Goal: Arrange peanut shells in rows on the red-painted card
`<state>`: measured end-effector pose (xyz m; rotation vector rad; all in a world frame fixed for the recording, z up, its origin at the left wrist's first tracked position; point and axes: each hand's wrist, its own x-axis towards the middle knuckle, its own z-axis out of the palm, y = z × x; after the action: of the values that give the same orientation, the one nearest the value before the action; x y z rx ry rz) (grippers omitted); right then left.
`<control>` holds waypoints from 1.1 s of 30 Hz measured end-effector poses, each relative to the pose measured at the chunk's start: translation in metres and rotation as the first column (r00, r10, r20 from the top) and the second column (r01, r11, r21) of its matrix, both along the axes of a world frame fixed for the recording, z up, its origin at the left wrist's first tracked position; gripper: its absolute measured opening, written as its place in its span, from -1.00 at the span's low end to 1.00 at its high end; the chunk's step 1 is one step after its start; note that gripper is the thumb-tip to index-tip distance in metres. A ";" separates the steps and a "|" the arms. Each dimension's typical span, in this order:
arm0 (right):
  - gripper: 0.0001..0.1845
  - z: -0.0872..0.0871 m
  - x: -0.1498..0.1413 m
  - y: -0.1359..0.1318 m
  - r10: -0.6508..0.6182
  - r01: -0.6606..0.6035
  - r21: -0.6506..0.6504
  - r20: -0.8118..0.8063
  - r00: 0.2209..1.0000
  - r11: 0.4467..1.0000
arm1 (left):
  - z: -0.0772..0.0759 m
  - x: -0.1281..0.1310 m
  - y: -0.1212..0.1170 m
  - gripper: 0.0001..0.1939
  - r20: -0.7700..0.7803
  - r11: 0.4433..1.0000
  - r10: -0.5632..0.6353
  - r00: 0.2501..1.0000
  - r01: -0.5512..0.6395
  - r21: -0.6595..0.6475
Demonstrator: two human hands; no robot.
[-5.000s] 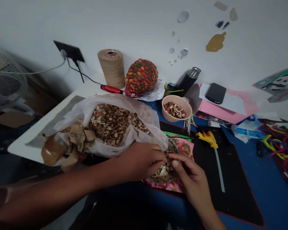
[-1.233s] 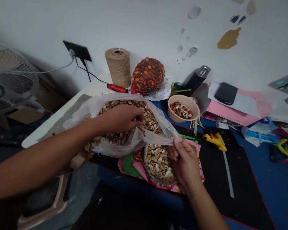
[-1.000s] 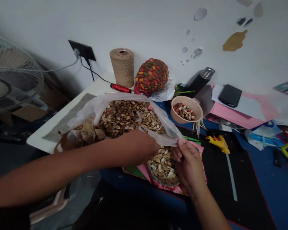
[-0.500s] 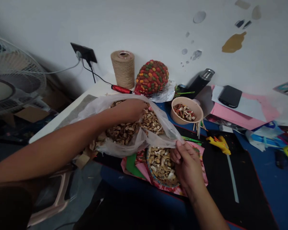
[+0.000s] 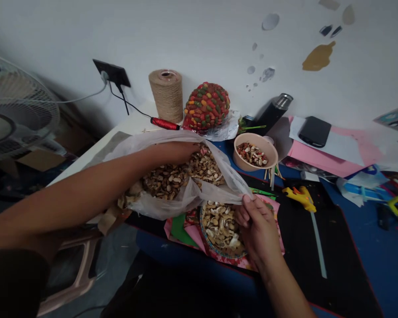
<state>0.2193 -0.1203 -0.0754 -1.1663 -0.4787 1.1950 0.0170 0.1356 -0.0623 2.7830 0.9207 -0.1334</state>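
Note:
A translucent plastic bag (image 5: 175, 206) lies open on the table, full of tan and brown nut shells (image 5: 169, 182) that look like pistachio shells. My left hand (image 5: 185, 153) reaches into it from the left, its fingertips hidden among the shells. With thumb and fingers, my right hand (image 5: 260, 223) pinches the bag's right edge and pulls it taut. Below that edge stands a round dish with a patterned blue rim (image 5: 204, 232), holding paler shells (image 5: 223, 225). My right hand covers part of this dish.
Behind the bag stand a twine spool (image 5: 167, 97), a ball covered in coloured shells (image 5: 208, 106) and a pinkish bowl of shells (image 5: 251, 165). A yellow glue gun (image 5: 300, 198) with a glue stick lies right on a black mat (image 5: 338, 251). A fan (image 5: 16, 106) is at left.
My left hand has sunk slightly lower and shifted a little left inside the bag. My right hand keeps its pinch on the edge. The whole view has shifted slightly.

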 end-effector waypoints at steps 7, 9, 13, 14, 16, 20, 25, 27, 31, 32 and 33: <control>-0.57 -0.005 0.002 0.003 0.007 -0.007 0.002 -0.016 1.000 1.000 | 0.018 -0.056 -0.049 -0.56 -0.038 0.980 -0.182 0.983 0.184 0.081; -0.58 -0.006 0.001 0.004 0.007 -0.007 -0.002 -0.024 1.000 1.000 | 0.026 -0.071 -0.061 -0.48 0.006 0.972 -0.233 0.972 0.233 -0.009; -0.59 -0.006 -0.003 0.004 0.013 -0.014 -0.016 -0.029 0.999 1.000 | 0.050 -0.088 -0.066 -0.49 0.117 0.955 -0.177 0.977 0.199 -0.220; -0.58 -0.006 -0.005 0.004 0.017 -0.018 -0.020 -0.031 0.999 1.000 | 0.055 -0.089 -0.063 -0.53 0.119 0.958 -0.127 0.985 0.153 -0.242; -0.57 -0.004 -0.007 0.004 0.033 -0.034 -0.026 -0.037 0.999 0.999 | 0.059 -0.088 -0.056 -0.58 0.072 0.978 -0.012 0.997 0.026 -0.207; -0.55 0.000 -0.010 0.002 0.036 -0.038 -0.037 -0.035 0.999 0.999 | 0.046 -0.078 -0.044 -0.61 -0.022 0.997 0.070 0.997 -0.071 -0.033; -0.54 -0.001 -0.011 -0.001 0.016 -0.017 -0.048 -0.018 1.000 0.999 | 0.039 -0.069 -0.049 -0.70 -0.137 0.998 -0.038 0.990 0.030 -0.060; -0.55 -0.002 -0.011 -0.001 0.018 -0.019 -0.045 -0.017 1.000 0.999 | 0.045 -0.065 -0.053 -0.75 -0.166 0.998 0.002 0.986 -0.011 -0.059; -0.56 -0.003 -0.013 0.000 0.029 -0.030 -0.045 -0.022 0.999 0.999 | 0.052 -0.051 -0.060 -0.74 -0.105 0.999 0.051 0.993 -0.049 0.024; -0.56 -0.003 -0.014 0.001 0.031 -0.032 -0.047 -0.023 0.999 0.998 | 0.051 -0.046 -0.062 -0.74 -0.087 0.998 0.052 0.995 -0.047 0.050; -0.56 -0.003 -0.015 0.001 0.032 -0.033 -0.048 -0.025 0.999 0.998 | 0.049 -0.040 -0.063 -0.73 -0.079 0.996 0.051 0.996 -0.045 0.075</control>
<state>0.2045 -0.1192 -0.0785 -1.1880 -0.4546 1.2532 -0.0231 0.0722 -0.0137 2.8384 1.0313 -0.2107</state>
